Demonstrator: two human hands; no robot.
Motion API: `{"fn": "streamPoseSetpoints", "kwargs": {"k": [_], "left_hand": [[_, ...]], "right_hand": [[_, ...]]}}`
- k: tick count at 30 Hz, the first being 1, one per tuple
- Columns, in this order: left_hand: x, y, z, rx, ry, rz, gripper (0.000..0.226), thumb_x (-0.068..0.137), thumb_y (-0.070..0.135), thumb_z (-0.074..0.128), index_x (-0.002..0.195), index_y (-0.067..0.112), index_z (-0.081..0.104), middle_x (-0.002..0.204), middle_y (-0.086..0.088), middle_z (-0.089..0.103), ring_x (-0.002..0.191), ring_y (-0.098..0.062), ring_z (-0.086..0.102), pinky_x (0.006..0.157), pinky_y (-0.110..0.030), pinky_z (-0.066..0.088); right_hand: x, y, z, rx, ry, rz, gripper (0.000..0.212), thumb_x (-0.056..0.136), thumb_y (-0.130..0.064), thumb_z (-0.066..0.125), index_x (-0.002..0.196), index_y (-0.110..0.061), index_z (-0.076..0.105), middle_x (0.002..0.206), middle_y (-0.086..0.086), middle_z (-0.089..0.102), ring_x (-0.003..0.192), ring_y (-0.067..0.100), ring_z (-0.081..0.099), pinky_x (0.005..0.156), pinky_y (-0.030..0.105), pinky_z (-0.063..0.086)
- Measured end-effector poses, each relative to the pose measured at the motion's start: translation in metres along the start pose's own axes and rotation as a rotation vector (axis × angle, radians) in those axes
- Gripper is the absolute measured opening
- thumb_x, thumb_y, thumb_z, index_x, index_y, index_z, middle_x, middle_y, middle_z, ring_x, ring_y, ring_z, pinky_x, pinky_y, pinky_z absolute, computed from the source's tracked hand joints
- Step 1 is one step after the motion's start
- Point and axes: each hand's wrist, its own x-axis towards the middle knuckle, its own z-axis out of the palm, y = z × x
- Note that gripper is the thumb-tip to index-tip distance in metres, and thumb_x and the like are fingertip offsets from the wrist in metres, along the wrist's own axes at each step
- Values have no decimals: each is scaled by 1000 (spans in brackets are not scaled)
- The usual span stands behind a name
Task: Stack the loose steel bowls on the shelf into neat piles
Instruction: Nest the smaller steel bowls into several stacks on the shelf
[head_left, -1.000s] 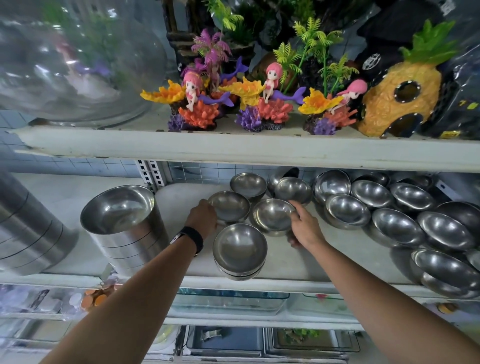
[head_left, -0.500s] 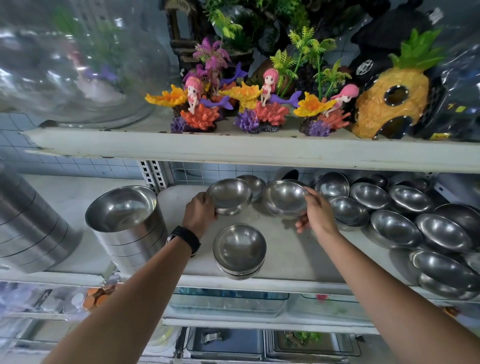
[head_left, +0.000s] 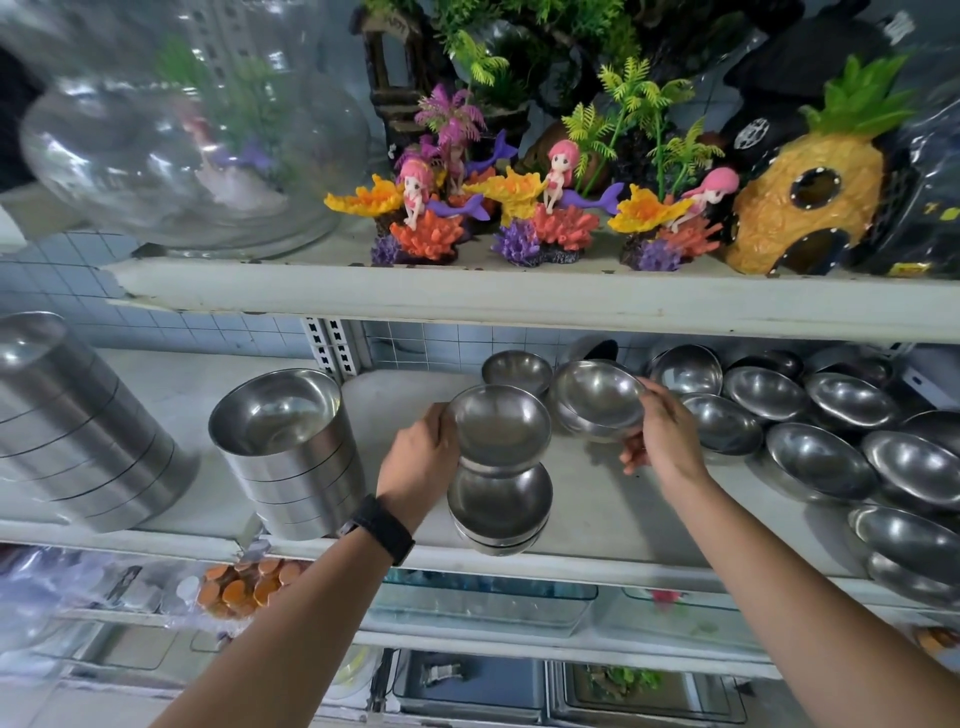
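My left hand (head_left: 418, 457) grips the left rim of a small steel bowl (head_left: 498, 423) held in the air just above a short pile of bowls (head_left: 500, 512) at the shelf's front edge. My right hand (head_left: 662, 441) holds a second steel bowl (head_left: 597, 397) by its right rim, lifted and tilted toward me, to the right of the first. One loose bowl (head_left: 517, 370) stands behind them on the white shelf (head_left: 623, 509). Several loose bowls (head_left: 821, 457) lie spread over the right side of the shelf.
A tall stack of larger steel bowls (head_left: 283, 447) stands left of my left hand, and a bigger steel stack (head_left: 67, 421) is at the far left. The upper shelf (head_left: 467, 296) overhangs closely, carrying aquarium ornaments (head_left: 530, 213) and a glass fishbowl (head_left: 182, 140).
Both hands have lifted their bowls off the shelf. The left bowl has come toward me to hang over the front pile; the right bowl has risen and stays to its right.
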Motion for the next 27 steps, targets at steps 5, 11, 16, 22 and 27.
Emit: {"fn": "streamPoseSetpoints", "kwargs": {"k": [5,11,16,22,27], "left_hand": [[-15,0,4,42,28,32,34,102,38,29,106,24,59,85,-8,69,81,-35,64,71,-44,53],[-25,-7,8,79,16,-6,30,104,27,34,77,29,46,64,-1,54,66,-34,52,60,-36,36],[-26,-11,7,229,-13,-6,33,105,35,35,108,18,63,93,-7,71,90,-33,66,77,-39,53],[-32,-13,8,328,-19,9,39,105,40,32,118,17,61,100,-8,71,94,-33,67,80,-40,51],[-35,-19,11,381,-23,32,41,106,41,30,122,18,60,102,-8,71,94,-32,66,78,-38,50]], "right_hand": [[-7,-3,4,1,14,8,36,107,-27,43,141,-27,53,62,15,61,42,26,55,36,31,47],[-12,-5,3,6,18,14,35,107,-25,42,140,-26,53,53,8,60,39,24,52,35,30,45],[-22,-9,6,-44,-17,-20,33,108,-22,40,139,-28,52,51,5,57,39,22,50,33,29,43],[-33,-14,13,-84,-56,-89,33,108,-22,41,136,-33,55,50,7,54,37,20,45,34,31,40],[-41,-13,24,-202,-119,-152,31,108,-27,40,131,-36,59,51,-3,55,35,12,42,36,27,38]]}}
